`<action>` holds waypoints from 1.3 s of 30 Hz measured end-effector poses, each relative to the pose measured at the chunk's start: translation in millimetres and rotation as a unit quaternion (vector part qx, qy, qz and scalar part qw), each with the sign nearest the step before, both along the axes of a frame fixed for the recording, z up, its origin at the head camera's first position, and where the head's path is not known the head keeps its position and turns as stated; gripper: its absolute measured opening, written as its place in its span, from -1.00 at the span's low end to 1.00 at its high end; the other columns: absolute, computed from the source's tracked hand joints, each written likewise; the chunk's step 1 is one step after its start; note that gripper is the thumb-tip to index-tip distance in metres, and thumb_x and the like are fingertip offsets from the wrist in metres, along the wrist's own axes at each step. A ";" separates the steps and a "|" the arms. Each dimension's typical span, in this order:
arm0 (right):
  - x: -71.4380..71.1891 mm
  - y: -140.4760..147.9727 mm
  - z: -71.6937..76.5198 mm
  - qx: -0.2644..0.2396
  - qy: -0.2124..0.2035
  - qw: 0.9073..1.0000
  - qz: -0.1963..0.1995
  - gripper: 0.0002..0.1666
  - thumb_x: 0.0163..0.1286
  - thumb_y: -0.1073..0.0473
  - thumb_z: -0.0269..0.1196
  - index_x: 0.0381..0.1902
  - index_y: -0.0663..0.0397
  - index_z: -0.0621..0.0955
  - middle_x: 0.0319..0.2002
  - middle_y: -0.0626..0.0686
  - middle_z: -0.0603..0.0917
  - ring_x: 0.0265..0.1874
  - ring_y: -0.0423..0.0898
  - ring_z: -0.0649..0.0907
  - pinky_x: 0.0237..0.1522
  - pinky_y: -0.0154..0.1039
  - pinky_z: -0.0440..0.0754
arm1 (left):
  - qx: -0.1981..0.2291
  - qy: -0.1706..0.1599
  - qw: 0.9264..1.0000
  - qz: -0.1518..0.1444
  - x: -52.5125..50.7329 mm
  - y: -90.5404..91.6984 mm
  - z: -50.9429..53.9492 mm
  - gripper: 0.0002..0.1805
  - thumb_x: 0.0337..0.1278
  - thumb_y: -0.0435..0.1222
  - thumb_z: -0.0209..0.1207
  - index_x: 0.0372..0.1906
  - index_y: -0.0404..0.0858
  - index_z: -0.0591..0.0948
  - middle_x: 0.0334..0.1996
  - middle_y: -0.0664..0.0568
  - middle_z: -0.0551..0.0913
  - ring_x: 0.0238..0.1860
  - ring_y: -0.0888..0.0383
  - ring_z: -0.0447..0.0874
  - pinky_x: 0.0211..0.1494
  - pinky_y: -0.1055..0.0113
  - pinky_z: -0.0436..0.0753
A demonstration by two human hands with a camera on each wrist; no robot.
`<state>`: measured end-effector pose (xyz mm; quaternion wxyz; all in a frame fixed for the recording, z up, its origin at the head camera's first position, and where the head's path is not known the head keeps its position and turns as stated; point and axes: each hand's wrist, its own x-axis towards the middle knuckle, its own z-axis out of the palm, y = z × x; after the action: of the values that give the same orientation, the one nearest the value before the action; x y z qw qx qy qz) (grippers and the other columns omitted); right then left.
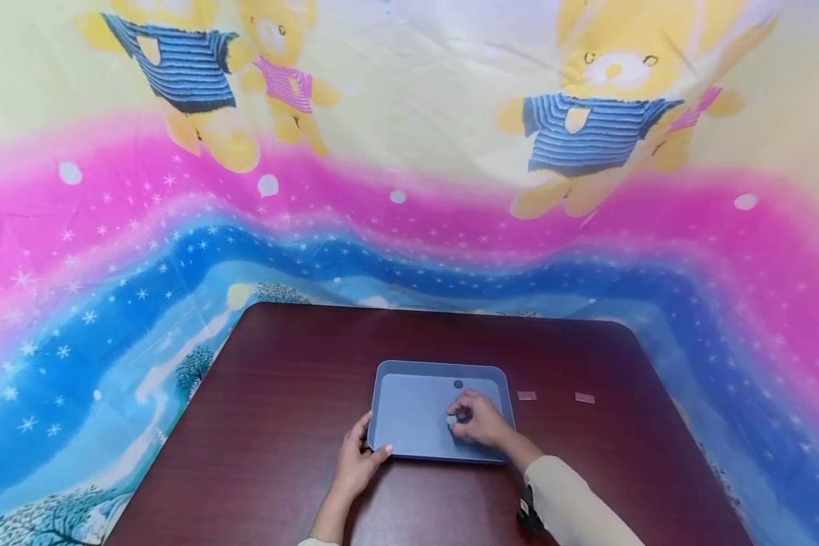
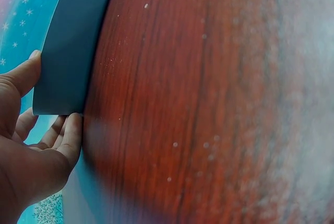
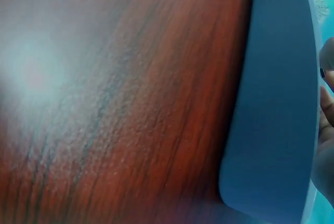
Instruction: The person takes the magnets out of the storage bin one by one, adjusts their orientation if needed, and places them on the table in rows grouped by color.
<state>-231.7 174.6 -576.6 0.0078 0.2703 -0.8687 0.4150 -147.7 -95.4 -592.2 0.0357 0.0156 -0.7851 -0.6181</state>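
Observation:
A shallow grey-blue tray [image 1: 409, 413] rests on the table. My left hand [image 1: 356, 459] holds its near left corner. In the left wrist view, the thumb of that hand [image 2: 34, 151] touches the near wall of the tray [image 2: 70, 46], and the other fingers are at the corner and lower edge. Over the tray's right part, my right hand [image 1: 479, 419] pinches a small round grey disc [image 1: 452, 419], partly hidden by the fingers. Farther back inside the tray lies a dark round disc [image 1: 459, 384]. The right wrist view catches only part of the right hand [image 3: 326, 114] behind the tray wall [image 3: 276, 104].
Two small pinkish rectangular pieces, a nearer one [image 1: 527, 396] and a farther one [image 1: 585, 398], lie right of the tray on the dark red wooden table [image 1: 280, 379]. A printed bear curtain [image 1: 409, 212] hangs around the table's back and sides.

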 end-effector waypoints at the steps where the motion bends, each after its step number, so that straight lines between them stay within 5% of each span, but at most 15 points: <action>1: 0.9 0.9 0.9 -0.005 0.001 1.000 -0.001 -0.77 -0.12 0.37 0.38 -0.42 0.08 0.63 -0.41 -0.08 0.49 -0.41 -0.13 0.50 -0.36 -0.28 0.54 | -0.001 0.000 1.000 -0.001 0.2 0.0 -0.2 -0.21 -0.10 -0.34 0.39 0.31 -0.29 0.31 0.02 -0.37 0.35 -0.13 -0.13 0.51 -0.25 0.36 0.57; 7: 8.3 10.5 9.8 -0.036 0.017 0.999 -0.014 -0.75 -0.08 0.38 0.41 -0.42 0.04 0.62 -0.39 -0.12 0.53 -0.39 -0.13 0.53 -0.39 -0.25 0.57 | -0.012 -0.002 1.000 0.003 -1.1 0.4 -0.3 -0.20 -0.13 -0.34 0.40 0.31 -0.30 0.32 -0.03 -0.33 0.40 -0.17 -0.09 0.52 -0.27 0.36 0.57; 17: 26.0 24.5 23.2 -0.010 -0.005 1.000 -0.025 -0.80 0.05 0.31 0.37 -0.33 0.02 0.62 -0.38 -0.15 0.56 -0.41 -0.20 0.53 -0.37 -0.27 0.57 | -0.047 -0.004 0.999 0.008 -0.8 -1.9 6.6 -0.19 -0.15 -0.35 0.41 0.30 -0.33 0.33 -0.03 -0.39 0.40 -0.12 -0.15 0.56 -0.24 0.33 0.60; 26: 40.7 47.4 26.8 -0.004 -0.006 0.998 -0.061 -0.76 0.02 0.34 0.38 -0.32 0.02 0.63 -0.38 -0.14 0.59 -0.43 -0.22 0.52 -0.39 -0.29 0.56 | -0.151 0.000 0.988 0.012 -0.9 0.0 12.1 -0.20 -0.08 -0.21 0.39 0.32 -0.29 0.33 0.07 -0.23 0.44 -0.05 -0.13 0.47 -0.06 0.00 0.47; 39: 54.6 75.1 26.2 -0.005 -0.038 0.988 -0.151 -0.73 0.00 0.41 0.36 -0.32 0.05 0.62 -0.38 -0.08 0.60 -0.39 -0.09 0.57 -0.33 -0.17 0.58 | -0.146 0.012 0.989 0.029 -2.1 6.7 14.7 -0.05 -0.34 -0.21 0.50 0.27 -0.43 0.33 0.07 -0.29 0.40 0.07 -0.21 0.39 0.08 -0.05 0.39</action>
<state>-177.2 249.7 -550.4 0.0389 0.1199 -0.8971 0.4236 -149.7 -88.7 -577.5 0.0645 0.0258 -0.8659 -0.4953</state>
